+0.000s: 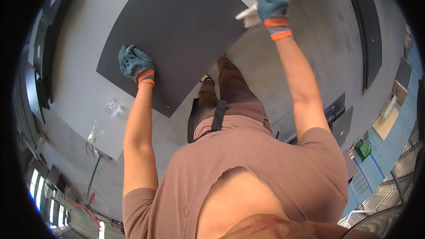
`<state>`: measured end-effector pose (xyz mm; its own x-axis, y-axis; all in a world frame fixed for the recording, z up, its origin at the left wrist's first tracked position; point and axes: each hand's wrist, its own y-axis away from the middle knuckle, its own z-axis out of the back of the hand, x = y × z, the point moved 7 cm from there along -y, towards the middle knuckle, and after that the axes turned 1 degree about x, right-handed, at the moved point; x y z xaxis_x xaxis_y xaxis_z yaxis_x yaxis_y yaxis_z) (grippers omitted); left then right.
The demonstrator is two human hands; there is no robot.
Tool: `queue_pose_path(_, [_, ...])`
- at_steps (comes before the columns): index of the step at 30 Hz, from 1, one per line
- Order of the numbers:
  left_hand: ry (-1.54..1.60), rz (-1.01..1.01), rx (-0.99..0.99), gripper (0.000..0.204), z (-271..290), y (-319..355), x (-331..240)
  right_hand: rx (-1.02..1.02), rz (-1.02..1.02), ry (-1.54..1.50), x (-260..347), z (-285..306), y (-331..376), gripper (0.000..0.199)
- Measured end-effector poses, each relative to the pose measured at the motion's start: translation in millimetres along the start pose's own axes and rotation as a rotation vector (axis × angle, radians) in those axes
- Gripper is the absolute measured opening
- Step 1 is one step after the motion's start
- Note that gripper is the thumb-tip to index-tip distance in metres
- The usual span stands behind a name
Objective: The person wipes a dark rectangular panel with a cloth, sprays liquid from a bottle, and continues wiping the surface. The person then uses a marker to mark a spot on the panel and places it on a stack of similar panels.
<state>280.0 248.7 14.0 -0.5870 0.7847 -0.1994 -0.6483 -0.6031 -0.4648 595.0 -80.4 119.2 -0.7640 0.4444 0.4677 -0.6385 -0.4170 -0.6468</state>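
Lying flat on a pale grey sheet (79, 93) on the floor, a large matte dark panel (177, 31) with straight edges and a smooth face is pressed down near its left edge by the left hand (135, 63), gloved in teal fabric and spread flat. A crumpled white cloth (248, 17) is gripped by the gloved right hand (270, 0) at the panel's far right edge. A clear plastic bottle (104, 120) is seen beside the sheet's near edge.
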Motion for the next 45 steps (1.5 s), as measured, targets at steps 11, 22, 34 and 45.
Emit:
queue_pose_path(11, [0.046,0.026,-0.029,0.016,7,-11,-10,0.318,0.213,0.292,69,-295,5,0.050])
queue_pose_path(22, [0.201,0.244,-0.135,0.028,13,5,19,0.741,0.513,-0.410,223,-188,134,0.059])
queue_pose_path(34, [0.066,0.168,-0.182,0.020,20,-4,6,0.280,-0.694,-0.247,-98,-7,66,0.033])
queue_pose_path(45, [0.223,0.298,-0.221,0.029,-46,-90,-141,0.134,-0.342,-0.428,-130,-51,-128,0.028])
